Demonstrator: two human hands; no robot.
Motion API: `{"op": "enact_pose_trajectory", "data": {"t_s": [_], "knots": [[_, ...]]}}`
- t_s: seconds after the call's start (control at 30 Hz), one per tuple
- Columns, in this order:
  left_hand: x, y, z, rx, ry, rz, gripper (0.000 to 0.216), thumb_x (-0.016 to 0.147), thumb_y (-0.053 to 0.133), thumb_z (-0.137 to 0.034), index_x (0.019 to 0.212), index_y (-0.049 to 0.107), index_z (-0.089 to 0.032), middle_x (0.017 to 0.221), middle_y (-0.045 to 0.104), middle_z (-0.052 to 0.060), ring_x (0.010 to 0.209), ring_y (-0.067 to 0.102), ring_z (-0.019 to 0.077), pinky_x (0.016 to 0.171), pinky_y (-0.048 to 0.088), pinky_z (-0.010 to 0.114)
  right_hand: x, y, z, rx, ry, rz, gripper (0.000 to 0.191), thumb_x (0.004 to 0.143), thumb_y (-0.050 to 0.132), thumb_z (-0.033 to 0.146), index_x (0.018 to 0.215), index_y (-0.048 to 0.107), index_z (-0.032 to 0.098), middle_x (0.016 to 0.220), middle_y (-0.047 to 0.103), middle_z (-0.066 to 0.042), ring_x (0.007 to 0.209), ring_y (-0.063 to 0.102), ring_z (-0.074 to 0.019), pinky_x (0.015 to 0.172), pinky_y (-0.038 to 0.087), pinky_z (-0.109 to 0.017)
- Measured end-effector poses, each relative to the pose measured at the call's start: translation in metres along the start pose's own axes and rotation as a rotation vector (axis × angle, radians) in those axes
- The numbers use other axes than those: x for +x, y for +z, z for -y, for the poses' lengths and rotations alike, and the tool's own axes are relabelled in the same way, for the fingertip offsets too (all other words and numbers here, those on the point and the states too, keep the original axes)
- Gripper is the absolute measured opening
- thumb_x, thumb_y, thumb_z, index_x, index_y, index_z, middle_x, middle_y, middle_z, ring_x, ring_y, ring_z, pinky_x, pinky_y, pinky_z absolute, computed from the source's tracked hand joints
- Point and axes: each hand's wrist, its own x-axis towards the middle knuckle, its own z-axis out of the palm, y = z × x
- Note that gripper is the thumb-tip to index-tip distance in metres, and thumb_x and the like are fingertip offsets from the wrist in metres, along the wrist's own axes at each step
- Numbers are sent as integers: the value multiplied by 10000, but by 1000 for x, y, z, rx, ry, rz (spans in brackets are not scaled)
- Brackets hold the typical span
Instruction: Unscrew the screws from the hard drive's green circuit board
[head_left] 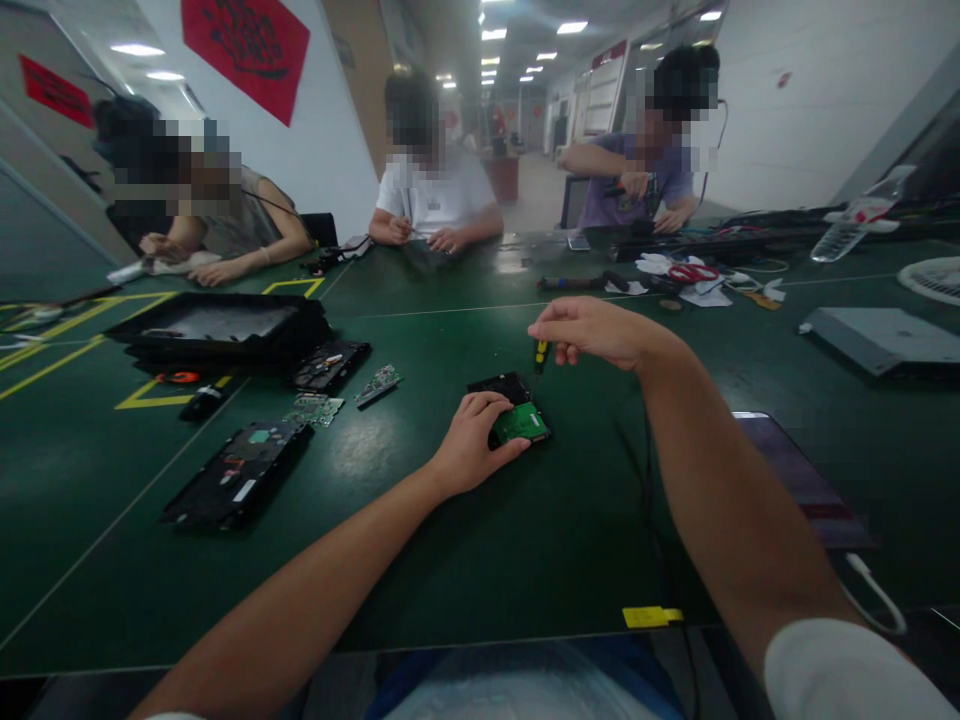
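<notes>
A hard drive with a green circuit board lies on the green table in front of me. My left hand is closed around its left side, thumb at the near edge and fingers over the top. Above the drive's far right corner, my right hand pinches a small black and yellow screwdriver. The screwdriver points down; whether its tip touches the drive cannot be made out. Left of the drive are a small circuit board piece, another board and a black device part.
Black plastic housings are stacked at the left. A tablet or phone with a white cable lies under my right forearm. Farther off are a grey metal box, a plastic bottle and a red cable. Several people sit across the table.
</notes>
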Motion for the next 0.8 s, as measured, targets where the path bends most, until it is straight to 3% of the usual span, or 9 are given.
{"op": "enact_pose_trajectory", "data": {"t_s": [0.27, 0.43, 0.6, 0.8], "knots": [[1, 1, -1, 8, -1, -2, 500, 902, 749, -473, 1310, 623, -212, 1333, 616, 117, 1281, 524, 319, 1112, 476, 527, 3, 6, -1, -12, 18, -13, 288, 881, 788, 397, 746, 636, 193, 638, 658, -24, 533, 584, -118, 463, 422, -225], [1, 2, 0, 13, 8, -17, 508, 891, 764, -464, 1306, 625, -204, 1325, 622, 120, 1273, 526, 315, 1108, 477, 512, 3, 11, 1, 81, 3, 77, 176, 960, 676, 349, 912, 705, 182, 907, 764, -54, 482, 550, -69, 376, 335, -203], [1, 3, 1, 7, 29, -26, 501, 891, 767, -458, 1302, 623, -212, 1324, 626, 116, 1267, 532, 313, 1109, 473, 511, 3, 15, 1, 222, -10, 229, 337, 1016, 604, 474, 938, 717, 167, 912, 758, -81, 545, 605, -91, 437, 434, -194], [1, 3, 2, 6, 30, -26, 504, 895, 762, -459, 1314, 619, -220, 1324, 625, 114, 1270, 533, 315, 1107, 474, 522, 2, 12, -2, 336, 3, 269, 226, 1020, 604, 361, 1056, 706, 162, 968, 733, -84, 674, 677, -131, 592, 565, -232]]}}
